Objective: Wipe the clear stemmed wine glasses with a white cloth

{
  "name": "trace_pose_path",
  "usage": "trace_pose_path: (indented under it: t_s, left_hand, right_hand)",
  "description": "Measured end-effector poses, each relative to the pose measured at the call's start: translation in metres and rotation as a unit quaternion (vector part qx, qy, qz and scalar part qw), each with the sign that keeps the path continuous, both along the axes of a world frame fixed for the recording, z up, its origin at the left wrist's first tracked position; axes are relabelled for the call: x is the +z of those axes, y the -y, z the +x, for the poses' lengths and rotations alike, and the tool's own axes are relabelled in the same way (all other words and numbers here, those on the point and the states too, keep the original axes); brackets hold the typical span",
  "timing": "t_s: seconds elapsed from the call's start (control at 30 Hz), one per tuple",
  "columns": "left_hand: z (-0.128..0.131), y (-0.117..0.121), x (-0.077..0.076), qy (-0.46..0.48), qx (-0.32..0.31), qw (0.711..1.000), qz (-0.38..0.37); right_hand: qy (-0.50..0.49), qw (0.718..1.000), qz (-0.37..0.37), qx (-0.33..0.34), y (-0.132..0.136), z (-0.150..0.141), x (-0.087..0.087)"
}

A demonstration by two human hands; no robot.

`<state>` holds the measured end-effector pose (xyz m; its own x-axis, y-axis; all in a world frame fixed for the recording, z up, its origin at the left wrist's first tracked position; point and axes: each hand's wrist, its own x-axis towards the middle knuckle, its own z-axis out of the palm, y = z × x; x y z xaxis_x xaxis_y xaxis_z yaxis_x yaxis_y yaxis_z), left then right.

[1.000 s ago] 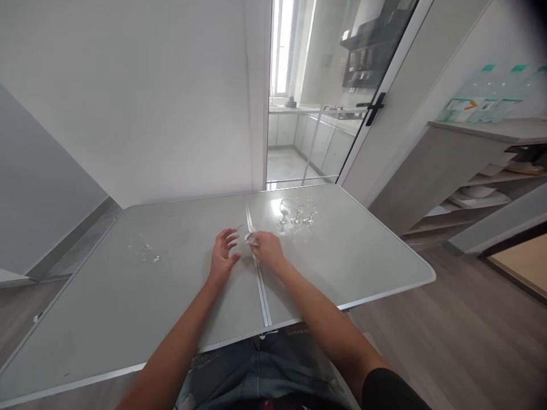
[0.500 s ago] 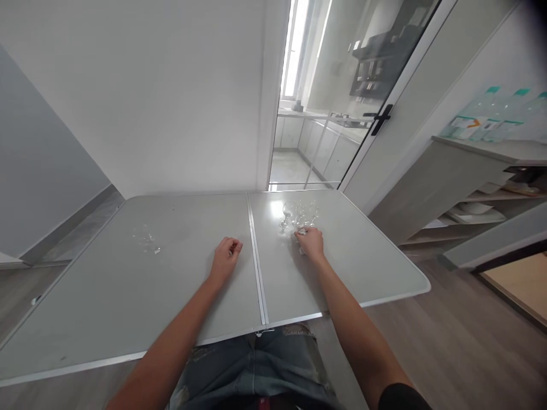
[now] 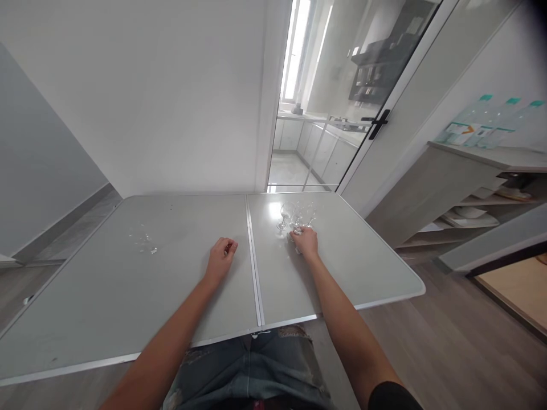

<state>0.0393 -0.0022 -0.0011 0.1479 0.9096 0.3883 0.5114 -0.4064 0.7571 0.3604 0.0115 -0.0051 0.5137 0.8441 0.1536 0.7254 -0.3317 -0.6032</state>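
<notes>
My right hand (image 3: 306, 242) is closed, its thumb and fingers pinching a clear stemmed glass (image 3: 296, 232) low over the right half of the table. Much of that glass is hidden by the fingers. Just beyond it stand several more clear stemmed glasses (image 3: 286, 212), close together and hard to tell apart. My left hand (image 3: 221, 257) rests on the table left of the metal seam, fingers curled towards the thumb, with nothing visible in them. Far to its left lie clear, glass-like pieces (image 3: 144, 238), too faint to make out.
The pale folding table (image 3: 192, 307) has a metal seam (image 3: 254, 267) down its middle. A white wall (image 3: 171, 97) and a glazed door (image 3: 325, 114) border its far edge. Plastic bottles (image 3: 474, 122) stand on a shelf unit (image 3: 448, 176) at the right.
The view has shifted slightly. My right hand stays at the glasses with its fingers still closed on the stemmed glass. My left hand keeps its curled pose.
</notes>
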Motion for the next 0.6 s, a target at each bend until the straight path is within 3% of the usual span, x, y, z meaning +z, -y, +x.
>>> trace_pose_path:
  t_s: [0.27,0.37,0.5,0.6]
  left_hand:
    - [-0.005,0.002,0.008,-0.003,0.034,0.999,0.035]
    - [-0.023,0.004,0.015,-0.005,0.127,0.986,0.106]
    - [-0.059,0.006,0.025,0.031,0.285,0.936,0.206]
    - [-0.086,0.010,0.033,0.112,0.339,0.907,0.225]
  right_hand:
    - [-0.020,1.000,0.002,0.010,0.000,0.002,-0.002]
    - [-0.019,1.000,0.001,0.017,0.000,0.002,-0.004]
    - [-0.019,1.000,-0.004,0.019,-0.001,0.001,-0.003]
    - [-0.009,1.000,-0.013,0.024,0.001,0.002,0.001]
